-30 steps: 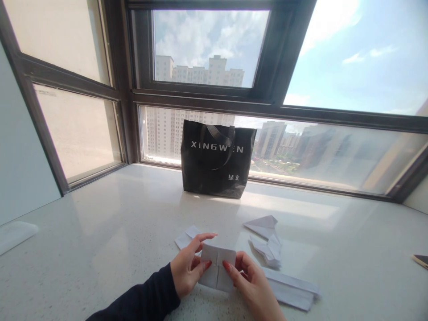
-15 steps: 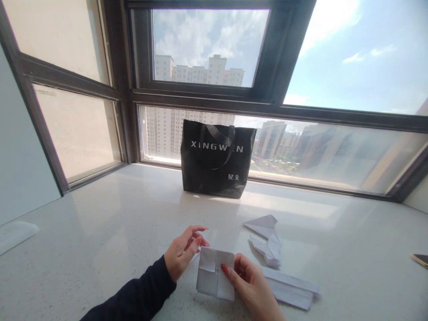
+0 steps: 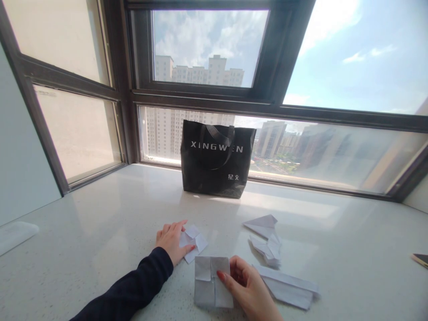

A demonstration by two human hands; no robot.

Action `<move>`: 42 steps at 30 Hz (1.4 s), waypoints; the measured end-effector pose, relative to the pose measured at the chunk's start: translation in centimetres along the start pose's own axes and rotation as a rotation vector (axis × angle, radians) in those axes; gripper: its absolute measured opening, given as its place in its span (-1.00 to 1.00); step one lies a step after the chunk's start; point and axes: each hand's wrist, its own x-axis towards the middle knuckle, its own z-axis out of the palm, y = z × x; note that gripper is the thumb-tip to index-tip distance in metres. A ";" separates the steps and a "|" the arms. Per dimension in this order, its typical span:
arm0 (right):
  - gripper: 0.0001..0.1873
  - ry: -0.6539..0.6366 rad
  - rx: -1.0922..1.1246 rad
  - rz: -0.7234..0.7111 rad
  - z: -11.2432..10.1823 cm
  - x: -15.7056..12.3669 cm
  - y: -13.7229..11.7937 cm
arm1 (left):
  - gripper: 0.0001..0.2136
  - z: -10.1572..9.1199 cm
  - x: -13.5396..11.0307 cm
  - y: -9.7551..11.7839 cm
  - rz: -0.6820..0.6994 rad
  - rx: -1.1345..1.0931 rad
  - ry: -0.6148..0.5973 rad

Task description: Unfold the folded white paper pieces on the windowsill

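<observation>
My right hand holds a square of folded white paper up toward me, thumb on its front face and fingers behind its right edge. Creased flaps meet near the middle of this square. Farther left, my left hand rests by a second, smaller-looking folded paper on the white countertop. Its thumb lies over the lower part of that paper and its fingers reach along the upper left edge, spread apart from the thumb.
Right of my hands lie a pointed folded paper, a creased paper piece and a long folded paper strip. A black tote bag stands by the window. A white object lies at the far left, a dark-topped item far right.
My left hand has moved left and down onto the counter, and the second folded paper now shows beside it. My right hand has shifted slightly left and nearer with its folded square.
</observation>
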 end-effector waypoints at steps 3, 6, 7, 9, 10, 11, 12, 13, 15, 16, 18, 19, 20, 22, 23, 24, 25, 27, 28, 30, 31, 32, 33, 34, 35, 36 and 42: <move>-0.72 0.000 0.016 -0.003 0.0 0.0 0.2 | -0.42 0.1 0.5 -0.2 -0.061 -0.009 -0.050; -0.73 0.023 0.045 -0.009 0.0 -0.1 0.4 | -0.50 0.5 0.9 -0.8 -0.051 -0.086 -0.051; -0.73 0.038 0.052 -0.011 -0.1 -0.1 0.4 | -0.55 0.7 1.0 -1.0 -0.037 -0.130 -0.042; -0.73 0.067 0.063 -0.016 -0.2 -0.1 0.5 | -0.66 1.0 1.1 -1.3 -0.007 -0.253 -0.021; -0.72 0.079 0.068 -0.018 -0.2 0.0 0.6 | -0.70 1.1 1.2 -1.3 0.006 -0.331 -0.015; -0.72 0.087 0.073 -0.020 -0.3 0.0 0.6 | -0.73 1.1 1.2 -1.3 0.016 -0.415 -0.013; -0.71 0.095 0.076 -0.022 -0.3 0.0 0.6 | -0.76 1.1 1.2 -1.3 0.025 -0.500 -0.014; -0.71 0.103 0.079 -0.024 -0.3 0.0 0.6 | -0.77 1.1 1.1 -1.3 0.031 -0.582 -0.014; -0.68 0.124 0.093 -0.017 -0.2 0.1 0.6 | -0.77 0.8 1.1 -1.1 0.032 -0.711 -0.014; -0.66 0.138 0.106 -0.007 -0.2 0.1 0.5 | -0.74 0.6 1.0 -0.9 0.033 -0.763 -0.010; -0.61 0.168 0.134 0.022 -0.1 0.1 0.3 | -0.63 0.1 0.9 -0.6 0.058 -0.851 0.000; -0.59 0.182 0.143 0.036 -0.1 0.2 0.2 | -0.59 -0.1 0.8 -0.5 0.085 -0.884 0.011; -0.57 0.194 0.149 0.047 0.0 0.2 0.0 | -0.59 -0.4 0.7 -0.3 0.128 -0.908 0.021; -0.55 0.211 0.154 0.057 0.0 0.2 -0.1 | -0.68 -0.8 0.5 -0.1 0.230 -0.930 0.021; -0.55 0.216 0.157 0.057 0.0 0.2 -0.2 | -0.72 -1.0 0.4 0.1 0.276 -0.935 0.010; -0.55 0.220 0.160 0.055 -0.1 0.2 -0.2 | -0.75 -1.1 0.2 0.3 0.309 -0.941 0.001; -0.55 0.222 0.164 0.053 -0.1 0.2 -0.2 | -0.77 -1.3 0.1 0.5 0.324 -0.946 -0.006; -0.55 0.222 0.172 0.049 -0.1 0.3 -0.2 | -0.77 -1.4 -0.4 1.0 0.297 -0.960 -0.007; -0.55 0.221 0.178 0.044 -0.1 0.3 -0.1 | -0.78 -1.4 -0.6 1.2 0.267 -0.965 -0.005; -0.56 0.217 0.192 0.035 -0.1 0.4 0.0 | -0.80 -1.2 -1.1 1.8 0.196 -0.973 -0.001; -0.56 0.214 0.197 0.032 -0.1 0.4 0.1 | -0.80 -1.1 -1.3 2.0 0.167 -0.978 -0.002; -0.56 0.210 0.201 0.031 -0.1 0.5 0.3 | -0.79 -0.9 -1.5 2.3 0.149 -0.988 -0.006; -0.56 0.206 0.207 0.031 -0.1 0.5 0.4 | -0.78 -0.7 -1.7 2.5 0.144 -1.004 -0.017; -0.57 0.202 0.215 0.029 -0.1 0.5 0.5 | -0.77 -0.5 -1.9 2.7 0.152 -1.028 -0.036; -0.57 0.193 0.226 0.025 -0.1 0.6 0.6 | -0.75 -0.3 -2.1 2.9 0.169 -1.057 -0.059; -0.58 0.183 0.240 0.016 -0.2 0.6 0.7 | -0.74 -0.1 -2.3 3.1 0.188 -1.088 -0.079; -0.63 0.126 0.317 -0.061 0.1 0.5 0.5 | -0.76 0.7 -3.6 4.1 0.213 -1.115 -0.094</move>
